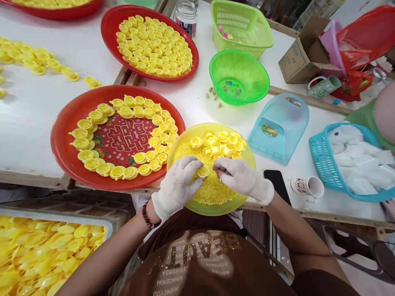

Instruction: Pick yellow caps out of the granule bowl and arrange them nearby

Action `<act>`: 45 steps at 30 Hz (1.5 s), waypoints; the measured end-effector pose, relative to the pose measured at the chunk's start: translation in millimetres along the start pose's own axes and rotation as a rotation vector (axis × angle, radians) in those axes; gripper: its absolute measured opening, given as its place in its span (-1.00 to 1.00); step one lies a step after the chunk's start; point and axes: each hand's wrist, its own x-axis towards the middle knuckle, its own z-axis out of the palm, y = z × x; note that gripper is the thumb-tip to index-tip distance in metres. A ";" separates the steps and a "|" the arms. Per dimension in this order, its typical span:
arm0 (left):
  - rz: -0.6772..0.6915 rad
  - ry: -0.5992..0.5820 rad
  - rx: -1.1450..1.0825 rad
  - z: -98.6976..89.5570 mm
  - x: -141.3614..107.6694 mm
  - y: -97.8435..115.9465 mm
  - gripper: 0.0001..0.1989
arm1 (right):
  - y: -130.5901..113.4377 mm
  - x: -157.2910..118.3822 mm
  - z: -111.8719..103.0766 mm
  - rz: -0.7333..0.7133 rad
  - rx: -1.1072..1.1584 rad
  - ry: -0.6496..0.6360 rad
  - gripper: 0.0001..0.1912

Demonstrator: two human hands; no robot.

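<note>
My left hand, in a white glove, grips a small round yellow plastic piece between thumb and fingers. Just to its right, my gloved right hand is closed in a pinch; whatever is at its fingertips is too small to make out. Both hands are over a yellow bowl full of tiny yellow bits. A heap of loose yellow cup-shaped pieces lies at the bowl's far side. Left of the bowl, a red tray carries similar pieces set in a ring.
Behind stands another red tray of yellow pieces. Green basins, a blue dustpan, a black phone, a mug and a blue basket of white blocks are to the right. A crate of yellow parts sits lower left.
</note>
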 end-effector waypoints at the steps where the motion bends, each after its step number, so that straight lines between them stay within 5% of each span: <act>1: -0.015 0.023 -0.023 -6.8 -0.8 -2.0 -0.79 | -0.1 -1.4 -2.1 0.010 -0.078 -0.014 -0.84; 4: -0.097 0.106 -0.007 -38.9 -3.6 -17.0 -0.78 | -5.2 4.4 -4.5 0.016 -0.289 -0.008 -0.88; 8: -0.303 0.137 0.245 -88.1 -12.4 -62.1 -0.79 | -15.8 40.8 2.8 -0.026 -0.567 0.111 -0.77; 11: -0.444 -0.014 0.412 -107.1 -22.7 -100.4 -0.72 | -20.2 74.9 10.2 -0.021 -0.729 0.167 -0.69; 15: -0.556 -0.228 0.486 -106.8 -30.7 -128.3 -0.73 | -22.5 88.7 10.6 -0.045 -0.783 0.139 -0.74; 25: -0.693 -0.388 0.569 -110.9 -17.1 -121.5 -0.71 | -37.7 28.0 30.3 -0.233 -0.777 0.060 -0.81; 29: -0.685 -0.493 0.594 -112.8 -17.1 -116.6 -0.69 | -27.5 14.2 23.7 -0.113 -0.641 -0.003 -0.87; 32: -0.630 -0.397 0.671 -115.9 -16.8 -95.1 -0.65 | -23.4 -0.1 18.5 0.101 -0.639 -0.118 -0.80; 36: -0.265 -0.181 0.405 -91.6 -2.7 -50.1 -0.64 | -22.0 -2.1 26.2 0.237 -0.627 -0.188 -0.68; 39: -0.046 -0.226 0.257 -51.6 15.4 -23.0 -0.57 | -11.9 5.6 32.7 0.169 -0.518 -0.169 -0.78; 42: -0.032 -0.287 0.344 -18.6 28.7 -11.6 -0.63 | 2.2 10.0 31.1 0.070 -0.405 -0.144 -0.82; 45: -0.046 -0.297 0.347 -5.8 31.5 -10.9 -0.73 | 5.8 11.5 22.8 -0.011 -0.317 -0.066 -0.83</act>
